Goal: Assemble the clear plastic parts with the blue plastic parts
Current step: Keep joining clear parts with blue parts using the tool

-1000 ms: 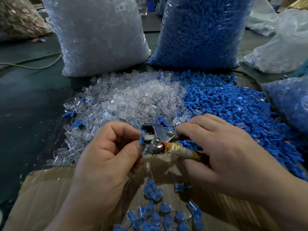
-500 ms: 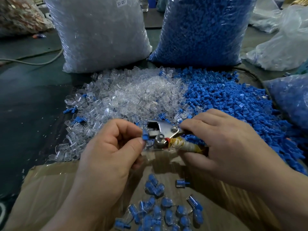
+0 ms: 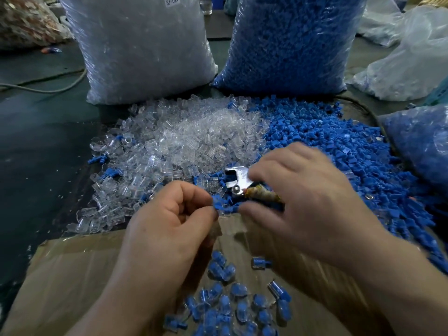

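Fingers (image 3: 194,209) of left hand (image 3: 167,229) curled, seemingly pinching; right hand (image 3: 303,197) grips metal tool (image 3: 238,180).

The right hand (image 3: 303,197) is motion-blurred, its fingers (image 3: 257,212) hiding most of the metal tool (image 3: 238,178). Whatever sits between the left hand's (image 3: 169,226) curled fingertips (image 3: 208,202) cannot be told.
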Demonstrator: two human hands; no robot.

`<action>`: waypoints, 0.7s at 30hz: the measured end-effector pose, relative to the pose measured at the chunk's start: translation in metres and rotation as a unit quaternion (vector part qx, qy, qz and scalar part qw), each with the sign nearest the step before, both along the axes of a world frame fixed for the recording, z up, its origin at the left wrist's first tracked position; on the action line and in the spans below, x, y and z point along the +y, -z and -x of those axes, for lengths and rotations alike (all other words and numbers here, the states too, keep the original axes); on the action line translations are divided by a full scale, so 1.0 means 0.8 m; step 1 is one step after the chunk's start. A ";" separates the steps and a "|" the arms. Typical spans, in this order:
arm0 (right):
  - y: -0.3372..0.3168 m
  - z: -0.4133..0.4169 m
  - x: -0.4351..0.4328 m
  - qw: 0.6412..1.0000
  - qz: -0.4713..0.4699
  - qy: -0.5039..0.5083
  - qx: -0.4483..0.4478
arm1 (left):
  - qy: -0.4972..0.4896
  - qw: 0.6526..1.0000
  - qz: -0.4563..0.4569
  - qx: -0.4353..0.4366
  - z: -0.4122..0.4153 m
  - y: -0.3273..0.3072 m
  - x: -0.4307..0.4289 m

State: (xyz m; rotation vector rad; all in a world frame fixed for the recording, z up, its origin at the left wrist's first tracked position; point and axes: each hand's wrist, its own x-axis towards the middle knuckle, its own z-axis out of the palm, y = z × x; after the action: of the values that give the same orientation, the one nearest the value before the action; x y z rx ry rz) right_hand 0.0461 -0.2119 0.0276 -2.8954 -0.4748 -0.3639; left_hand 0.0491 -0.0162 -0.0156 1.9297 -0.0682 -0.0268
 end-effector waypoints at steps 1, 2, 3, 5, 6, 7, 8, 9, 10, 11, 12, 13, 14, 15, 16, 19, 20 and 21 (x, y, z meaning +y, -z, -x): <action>0.000 0.005 0.010 0.999 -0.005 -0.033 -0.013 | -0.001 1.000 -0.007 -0.010 0.001 -0.001 -0.001; 0.002 0.009 0.018 0.998 0.000 -0.064 -0.019 | -0.001 0.999 -0.021 -0.026 0.002 -0.002 -0.002; 0.004 0.011 0.024 0.996 0.008 -0.087 -0.021 | 0.004 0.998 -0.040 -0.048 0.004 -0.004 -0.002; 0.005 0.012 0.025 0.995 0.011 -0.101 -0.022 | 0.021 0.994 -0.052 -0.089 0.008 -0.012 -0.004; 0.004 0.012 0.023 0.995 0.001 -0.097 -0.018 | 0.032 0.994 -0.038 -0.098 0.010 -0.016 -0.005; 0.003 0.012 0.022 0.995 -0.015 -0.093 -0.010 | 0.042 0.994 -0.013 -0.096 0.011 -0.019 -0.005; 0.003 0.012 0.022 0.995 -0.034 -0.093 -0.007 | 0.050 0.995 0.022 -0.082 0.012 -0.023 -0.005; 0.004 0.013 0.021 0.994 -0.051 -0.095 -0.007 | 0.049 0.995 0.052 -0.065 0.011 -0.024 -0.005; 0.005 0.013 0.021 0.993 -0.067 -0.102 -0.007 | 0.044 0.995 0.077 -0.047 0.010 -0.025 -0.005; 0.005 0.013 0.022 0.991 -0.081 -0.109 -0.008 | 0.043 0.994 0.093 -0.028 0.008 -0.024 -0.005; 0.005 0.014 0.023 0.989 -0.092 -0.114 -0.010 | 0.053 0.994 0.099 -0.008 0.005 -0.023 -0.004; 0.005 0.014 0.024 0.988 -0.103 -0.117 -0.010 | 0.072 0.992 0.105 0.014 0.003 -0.022 -0.003; 0.004 0.016 0.025 0.986 -0.114 -0.118 -0.004 | 0.090 0.987 0.124 0.040 0.002 -0.021 -0.003; 0.002 0.017 0.026 0.985 -0.125 -0.117 0.012 | 0.099 0.981 0.156 0.066 0.001 -0.021 -0.002; 0.000 0.019 0.028 0.984 -0.137 -0.108 0.032 | 0.101 0.972 0.192 0.086 0.001 -0.021 -0.001; 0.002 0.021 0.032 0.962 -0.237 -0.032 0.130 | 0.119 0.975 0.189 0.002 0.005 -0.021 0.002; 0.002 0.021 0.033 0.931 -0.317 -0.007 0.180 | 0.131 0.979 0.137 -0.071 0.005 -0.020 0.003; 0.001 0.020 0.032 0.885 -0.402 0.016 0.234 | 0.148 0.976 0.090 -0.135 0.005 -0.022 0.003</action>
State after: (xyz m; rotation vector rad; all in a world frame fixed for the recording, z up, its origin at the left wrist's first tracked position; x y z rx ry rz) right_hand 0.0300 -0.1863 0.0264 -2.0648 -0.1321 0.1308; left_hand 0.0453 -0.0139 0.0023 1.7170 -0.5226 0.0429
